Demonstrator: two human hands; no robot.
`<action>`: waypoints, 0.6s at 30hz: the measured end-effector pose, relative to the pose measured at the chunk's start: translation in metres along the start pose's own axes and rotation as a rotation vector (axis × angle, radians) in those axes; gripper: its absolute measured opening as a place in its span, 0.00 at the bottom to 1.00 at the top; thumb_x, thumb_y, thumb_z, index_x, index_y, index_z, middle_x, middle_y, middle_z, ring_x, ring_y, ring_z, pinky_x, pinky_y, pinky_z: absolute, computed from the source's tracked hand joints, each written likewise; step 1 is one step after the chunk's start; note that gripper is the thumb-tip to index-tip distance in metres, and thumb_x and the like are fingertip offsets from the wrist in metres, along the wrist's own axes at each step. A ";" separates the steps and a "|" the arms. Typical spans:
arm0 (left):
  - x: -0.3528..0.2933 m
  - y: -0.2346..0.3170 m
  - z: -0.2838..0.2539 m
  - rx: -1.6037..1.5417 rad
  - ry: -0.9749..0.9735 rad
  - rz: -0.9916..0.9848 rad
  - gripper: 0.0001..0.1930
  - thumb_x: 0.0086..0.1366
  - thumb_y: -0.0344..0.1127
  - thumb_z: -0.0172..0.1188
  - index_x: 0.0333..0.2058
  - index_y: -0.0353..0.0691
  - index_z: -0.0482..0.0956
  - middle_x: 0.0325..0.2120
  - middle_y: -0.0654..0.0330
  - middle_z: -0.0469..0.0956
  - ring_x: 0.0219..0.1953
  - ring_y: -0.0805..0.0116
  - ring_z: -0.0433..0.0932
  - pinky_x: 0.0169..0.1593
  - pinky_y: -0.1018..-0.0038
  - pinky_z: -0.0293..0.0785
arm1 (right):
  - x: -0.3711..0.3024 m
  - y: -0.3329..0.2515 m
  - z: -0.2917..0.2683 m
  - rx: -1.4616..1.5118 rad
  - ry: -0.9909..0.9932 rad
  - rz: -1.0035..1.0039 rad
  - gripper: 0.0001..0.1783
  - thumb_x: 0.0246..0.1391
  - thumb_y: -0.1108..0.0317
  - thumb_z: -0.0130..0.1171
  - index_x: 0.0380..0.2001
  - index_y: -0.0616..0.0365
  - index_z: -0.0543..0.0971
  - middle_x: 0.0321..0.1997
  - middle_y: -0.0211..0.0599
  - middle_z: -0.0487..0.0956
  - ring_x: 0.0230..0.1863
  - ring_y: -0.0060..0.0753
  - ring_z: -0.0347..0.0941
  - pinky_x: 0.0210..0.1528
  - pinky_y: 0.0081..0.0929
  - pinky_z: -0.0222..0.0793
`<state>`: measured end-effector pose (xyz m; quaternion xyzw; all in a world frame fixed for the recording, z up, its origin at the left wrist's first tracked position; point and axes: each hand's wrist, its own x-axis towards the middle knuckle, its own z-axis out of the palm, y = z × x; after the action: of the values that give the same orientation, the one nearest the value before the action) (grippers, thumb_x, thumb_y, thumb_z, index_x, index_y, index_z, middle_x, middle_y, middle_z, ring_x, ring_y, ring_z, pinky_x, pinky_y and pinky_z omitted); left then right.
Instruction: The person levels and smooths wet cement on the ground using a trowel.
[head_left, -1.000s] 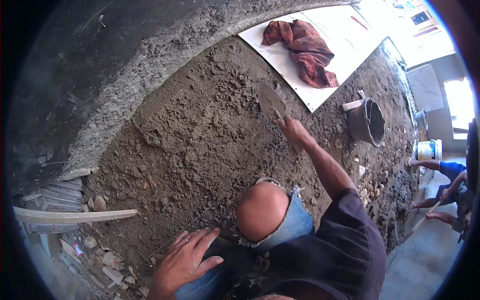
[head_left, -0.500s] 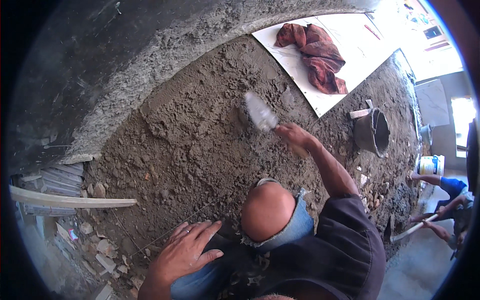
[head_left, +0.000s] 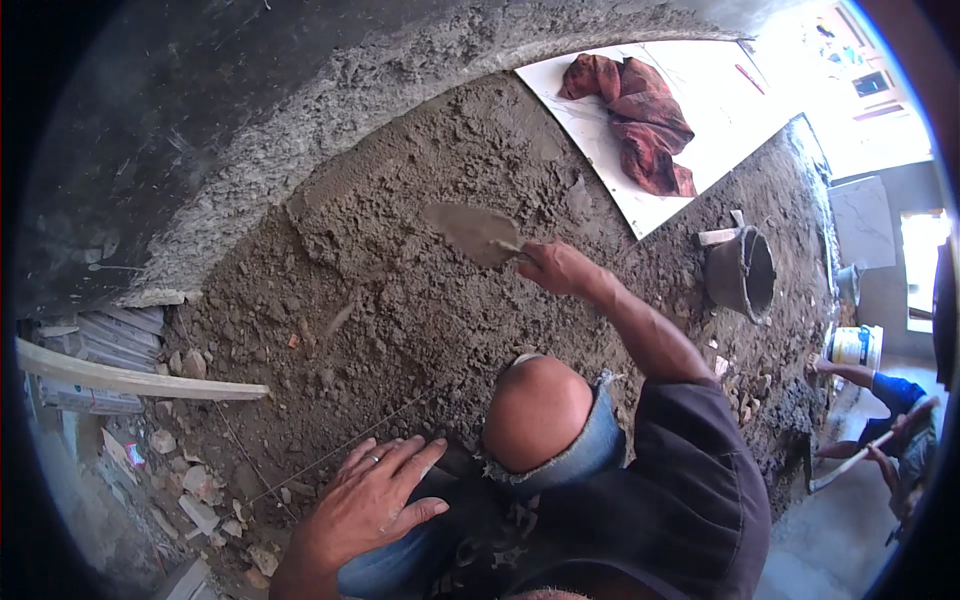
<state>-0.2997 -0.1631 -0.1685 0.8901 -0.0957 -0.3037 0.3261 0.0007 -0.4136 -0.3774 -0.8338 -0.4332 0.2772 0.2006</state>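
My right hand [head_left: 562,270] is closed round the handle of a trowel [head_left: 474,234], whose broad mortar-smeared blade lies over the rough mortar bed [head_left: 370,260] and points left. Whether the blade touches the mortar I cannot tell. My left hand [head_left: 385,492], with a ring on one finger, rests on my jeans-covered leg, fingers stretched out and holding nothing. Between my hands is my bare knee [head_left: 537,413], showing through torn jeans. A thin string [head_left: 345,448] runs across the ground just beyond the left hand.
A white tile [head_left: 740,110] lies at the far right with a dark red cloth [head_left: 645,125] on it. Near it are a hammer [head_left: 720,232] and a black bucket [head_left: 742,275]. A wooden strip [head_left: 150,377] juts in from the left. Another person [head_left: 890,440] grips a long handle at right.
The trowel has swung left and its blade has turned flatter, my right hand moving slightly left with it. My left hand stays on my leg. The other person has shifted a little.
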 end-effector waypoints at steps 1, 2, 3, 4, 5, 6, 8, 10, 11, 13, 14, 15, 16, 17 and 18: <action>0.002 0.001 0.000 0.007 0.005 0.001 0.34 0.63 0.57 0.55 0.61 0.41 0.64 0.57 0.49 0.69 0.59 0.50 0.68 0.63 0.55 0.59 | -0.009 0.018 0.012 0.054 0.083 0.195 0.19 0.60 0.55 0.50 0.35 0.64 0.73 0.25 0.53 0.78 0.29 0.58 0.76 0.34 0.48 0.71; 0.002 0.001 -0.001 0.009 0.005 0.007 0.34 0.63 0.57 0.55 0.61 0.41 0.64 0.57 0.49 0.69 0.59 0.50 0.68 0.63 0.55 0.59 | -0.015 0.032 0.025 0.118 0.163 0.381 0.19 0.61 0.55 0.49 0.35 0.63 0.72 0.25 0.53 0.78 0.29 0.59 0.76 0.34 0.49 0.70; 0.001 0.002 -0.001 -0.006 -0.007 0.014 0.34 0.64 0.58 0.53 0.62 0.43 0.63 0.56 0.48 0.69 0.58 0.50 0.68 0.63 0.54 0.58 | -0.024 0.040 0.032 0.117 0.161 0.382 0.19 0.61 0.55 0.49 0.35 0.63 0.72 0.25 0.53 0.78 0.29 0.59 0.76 0.34 0.49 0.70; 0.000 0.002 0.000 -0.023 -0.023 0.022 0.34 0.65 0.59 0.50 0.62 0.44 0.63 0.56 0.47 0.69 0.57 0.49 0.69 0.64 0.53 0.57 | -0.035 0.041 0.034 0.055 0.219 0.410 0.18 0.61 0.56 0.48 0.34 0.64 0.72 0.25 0.54 0.78 0.28 0.60 0.76 0.33 0.50 0.71; -0.001 0.002 0.001 -0.026 -0.028 0.023 0.34 0.65 0.59 0.50 0.62 0.44 0.63 0.56 0.47 0.69 0.57 0.49 0.69 0.64 0.53 0.57 | -0.043 0.041 0.038 -0.008 0.276 0.436 0.17 0.61 0.58 0.46 0.33 0.64 0.72 0.24 0.56 0.78 0.27 0.60 0.77 0.31 0.51 0.73; -0.002 0.002 0.002 -0.044 -0.030 0.035 0.34 0.65 0.60 0.50 0.63 0.45 0.62 0.56 0.46 0.69 0.58 0.48 0.68 0.64 0.52 0.57 | -0.046 0.040 0.045 -0.006 0.272 0.440 0.17 0.61 0.58 0.46 0.33 0.64 0.72 0.24 0.56 0.78 0.27 0.60 0.77 0.31 0.51 0.73; -0.001 0.000 0.003 -0.059 -0.031 0.049 0.34 0.65 0.60 0.50 0.63 0.45 0.62 0.56 0.46 0.69 0.58 0.48 0.68 0.65 0.52 0.56 | -0.043 0.019 0.040 -0.077 0.030 0.358 0.19 0.62 0.57 0.43 0.32 0.63 0.72 0.24 0.56 0.78 0.27 0.57 0.78 0.32 0.50 0.74; 0.002 0.001 0.001 0.001 -0.073 -0.014 0.36 0.63 0.61 0.53 0.62 0.42 0.63 0.58 0.48 0.68 0.60 0.50 0.67 0.65 0.53 0.57 | -0.034 0.042 0.034 -0.027 -0.047 0.396 0.20 0.63 0.56 0.42 0.32 0.63 0.73 0.24 0.55 0.79 0.27 0.54 0.79 0.33 0.49 0.75; 0.003 0.001 0.000 -0.002 -0.077 -0.008 0.36 0.63 0.61 0.53 0.62 0.42 0.63 0.58 0.48 0.68 0.60 0.50 0.67 0.65 0.53 0.57 | -0.028 0.060 0.030 0.027 -0.127 0.434 0.21 0.63 0.55 0.40 0.33 0.62 0.74 0.25 0.53 0.79 0.27 0.52 0.79 0.33 0.48 0.77; 0.003 0.003 -0.002 -0.025 -0.054 -0.044 0.35 0.63 0.60 0.53 0.62 0.43 0.64 0.58 0.48 0.68 0.59 0.49 0.67 0.65 0.53 0.57 | -0.015 0.087 0.012 -0.146 -0.051 0.434 0.20 0.63 0.59 0.37 0.33 0.60 0.76 0.25 0.47 0.81 0.26 0.47 0.80 0.30 0.44 0.78; 0.001 0.003 -0.002 -0.026 -0.053 -0.051 0.35 0.63 0.60 0.53 0.62 0.43 0.64 0.58 0.48 0.68 0.59 0.49 0.67 0.65 0.53 0.57 | -0.011 0.097 -0.004 -0.208 -0.061 0.507 0.19 0.63 0.61 0.36 0.32 0.59 0.77 0.25 0.45 0.81 0.26 0.46 0.80 0.29 0.43 0.79; 0.002 0.004 -0.002 -0.031 -0.053 -0.038 0.35 0.64 0.61 0.51 0.63 0.45 0.62 0.57 0.47 0.68 0.60 0.48 0.67 0.65 0.52 0.57 | -0.021 0.129 -0.015 -0.383 0.006 0.416 0.17 0.62 0.63 0.38 0.32 0.59 0.77 0.25 0.46 0.81 0.25 0.45 0.80 0.28 0.41 0.79; 0.003 0.006 -0.002 -0.038 -0.048 -0.017 0.35 0.65 0.61 0.49 0.64 0.47 0.60 0.57 0.46 0.68 0.60 0.47 0.67 0.65 0.51 0.56 | -0.032 0.169 -0.030 -0.450 0.024 0.419 0.17 0.61 0.63 0.41 0.32 0.59 0.78 0.26 0.48 0.81 0.25 0.46 0.80 0.28 0.43 0.78; -0.002 0.007 0.000 -0.042 -0.048 -0.031 0.35 0.65 0.61 0.49 0.64 0.47 0.60 0.57 0.46 0.68 0.60 0.47 0.67 0.65 0.51 0.56 | -0.036 0.176 -0.034 -0.337 0.194 0.422 0.18 0.61 0.63 0.42 0.29 0.60 0.79 0.24 0.48 0.81 0.24 0.45 0.80 0.27 0.42 0.77; -0.007 0.004 0.001 -0.047 -0.044 -0.054 0.35 0.65 0.61 0.49 0.64 0.47 0.60 0.57 0.46 0.68 0.60 0.47 0.67 0.65 0.51 0.56 | -0.032 0.167 -0.033 -0.340 0.192 0.496 0.18 0.61 0.62 0.43 0.28 0.61 0.80 0.24 0.49 0.81 0.25 0.45 0.80 0.29 0.43 0.76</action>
<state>-0.3055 -0.1641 -0.1631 0.8775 -0.0718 -0.3340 0.3364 0.1087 -0.5346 -0.4386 -0.9579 -0.2360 0.1615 0.0247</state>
